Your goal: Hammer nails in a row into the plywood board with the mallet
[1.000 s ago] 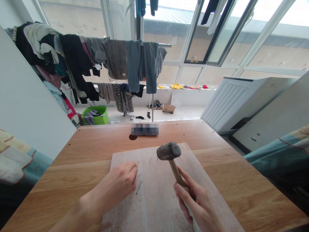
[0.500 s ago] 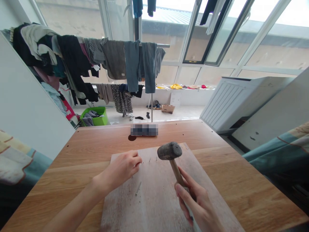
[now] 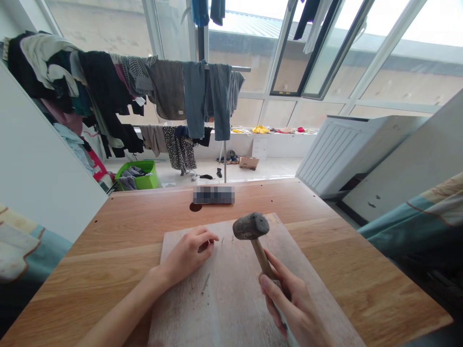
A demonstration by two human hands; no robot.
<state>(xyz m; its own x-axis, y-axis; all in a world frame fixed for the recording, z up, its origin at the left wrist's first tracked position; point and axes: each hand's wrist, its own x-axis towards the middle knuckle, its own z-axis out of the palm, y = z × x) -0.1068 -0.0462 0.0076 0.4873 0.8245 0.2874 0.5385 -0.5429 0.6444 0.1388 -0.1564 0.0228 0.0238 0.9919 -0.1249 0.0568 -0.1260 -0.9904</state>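
**Right hand (image 3: 289, 299) grips a dark-headed mallet with a wooden handle (image 3: 252, 227) over a pale, whitish wooden board (image 3: 240, 282)**

In the head view, the two hands are well apart. The right hand is wrapped around the mallet's handle, its thumb lying along the near side, and the blunt, dark grey head shows in front of the board's upper right part. The left hand (image 3: 193, 253) is over the board's upper left part, fingers curled, with forefinger and thumb pointing right. Whether anything is pinched between its fingertips is too small to tell.

Just right of those fingertips, two thin, dark nails (image 3: 233, 238) stand up from the board, one nearer the left hand and the other nearer the mallet's head. Below the left hand, a slim, grey metal nail (image 3: 205, 284) lies loose and slantwise, with small dark specks around it.

The board rests on a brown wood-grain table (image 3: 343, 250). Near the table's far edge is a grey, oblong object (image 3: 213, 195), its surface blurred into blocks, just beside a round, dark spot (image 3: 196, 206). Beyond the table, grey and black clothes (image 3: 168, 89) hang on a rack, and a bright green plastic basket (image 3: 149, 181) with cloth inside is on the floor.
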